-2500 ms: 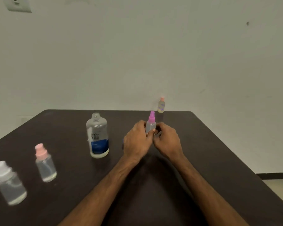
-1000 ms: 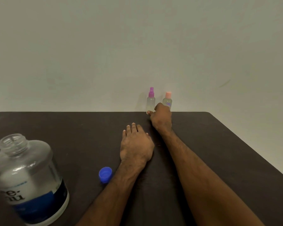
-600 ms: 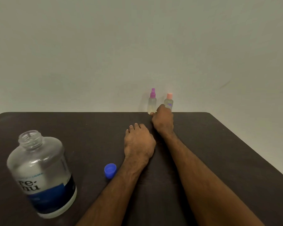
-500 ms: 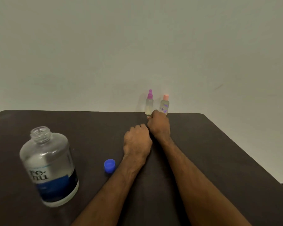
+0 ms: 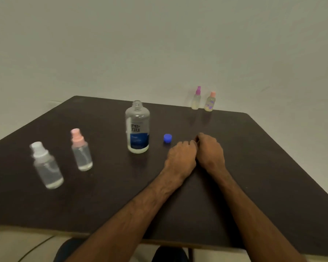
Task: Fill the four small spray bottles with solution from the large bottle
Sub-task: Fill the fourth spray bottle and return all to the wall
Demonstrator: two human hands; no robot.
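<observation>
Both hands rest knuckles-up on the bench near its middle, left hand and right hand touching side by side, fingers curled under, with nothing visible in either

Just beyond the left hand lies a blue cap, and next to that, toward the left edge, stands the large bottle, upright with its neck open. Solution shows in its bottom part; the label hides the exact level

At the far edge, toward the far right corner, two small bottles stand close together with their tops on: a purple-topped bottle and a peach-topped bottle. Both look tinted well up the body, so I judge them filled and set aside

Toward the left edge stand a pink-topped bottle and, nearer the front left corner, a white-topped bottle, both capped and blurred. They look clear and mostly empty, though blur makes the level uncertain

My reading: about half done, with two bottles left to uncap, fill and recap, and the blue cap not yet back on the large bottle
</observation>
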